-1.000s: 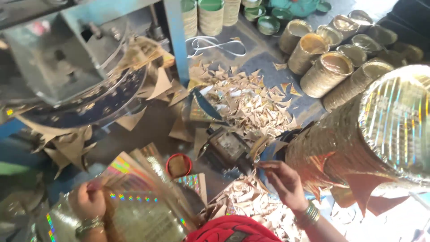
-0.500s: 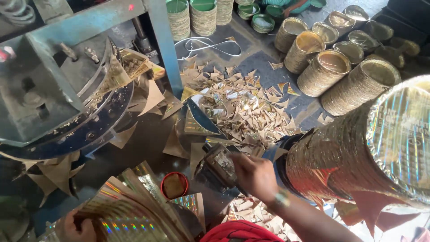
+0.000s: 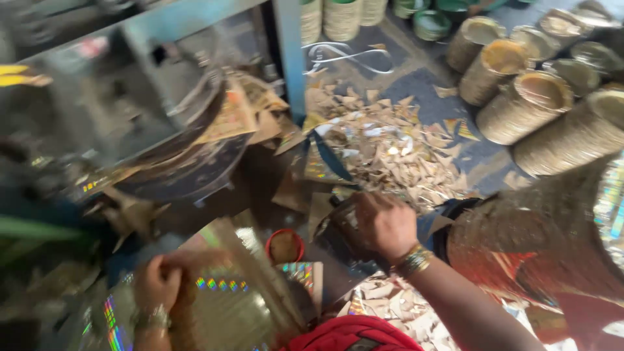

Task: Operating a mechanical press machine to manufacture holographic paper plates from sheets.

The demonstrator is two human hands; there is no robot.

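My left hand (image 3: 159,283) grips the edge of a stack of shiny gold holographic sheets (image 3: 227,312) at the lower left. My right hand (image 3: 383,224), with a bangle at the wrist, rests on a dark boxy metal object (image 3: 341,227) on the floor; whether it grips it is unclear because of blur. A small red-rimmed round tin (image 3: 285,246) sits between the two hands. A pile of triangular paper scraps (image 3: 390,153) lies just beyond my right hand.
A grey metal press machine (image 3: 149,123) fills the upper left beside a blue post (image 3: 289,55). Stacks of gold paper plates (image 3: 533,107) lie at the upper right, and a large stack (image 3: 539,240) is at right. More scraps (image 3: 390,305) lie near my arm.
My right hand has moved forward from the near scrap pile onto the dark metal object. The view has shifted and blurred. My left hand stays on the shiny sheets.
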